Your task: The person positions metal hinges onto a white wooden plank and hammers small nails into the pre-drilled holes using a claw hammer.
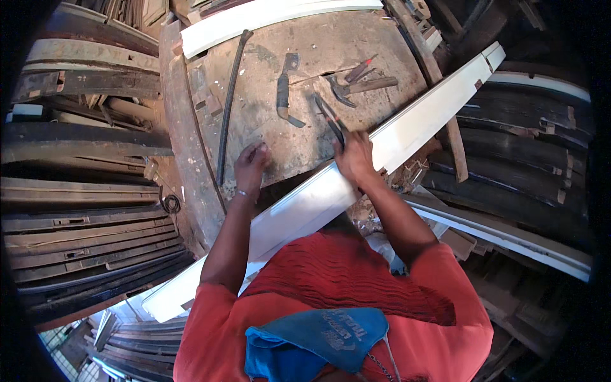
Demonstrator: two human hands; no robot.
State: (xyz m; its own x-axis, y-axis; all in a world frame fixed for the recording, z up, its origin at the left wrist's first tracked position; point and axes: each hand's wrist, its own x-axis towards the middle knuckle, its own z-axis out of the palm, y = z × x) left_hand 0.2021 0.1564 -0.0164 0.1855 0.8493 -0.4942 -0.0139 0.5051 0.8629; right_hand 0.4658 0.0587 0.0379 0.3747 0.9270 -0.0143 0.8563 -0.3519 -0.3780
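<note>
My right hand (355,159) is closed round the handles of dark pliers (331,119), whose head points away from me over the workbench (267,143). It rests by the edge of a long white board (305,204), which lies slantwise across the bench's near side, in front of my body. My left hand (252,167) hovers at the bench's near left with its fingers curled in; anything between them is too small to make out. Close to it lies a long dark pry bar (231,108). Beyond the pliers lies a claw hammer (369,86) with a wooden handle.
A flat metal tool with a black-wrapped grip (282,92) lies mid-bench. Near the hammer is a red-tipped tool (361,69). Another white board (273,20) crosses the far edge. Stacked old timbers (89,235) flank the left, dark planks (515,134) the right.
</note>
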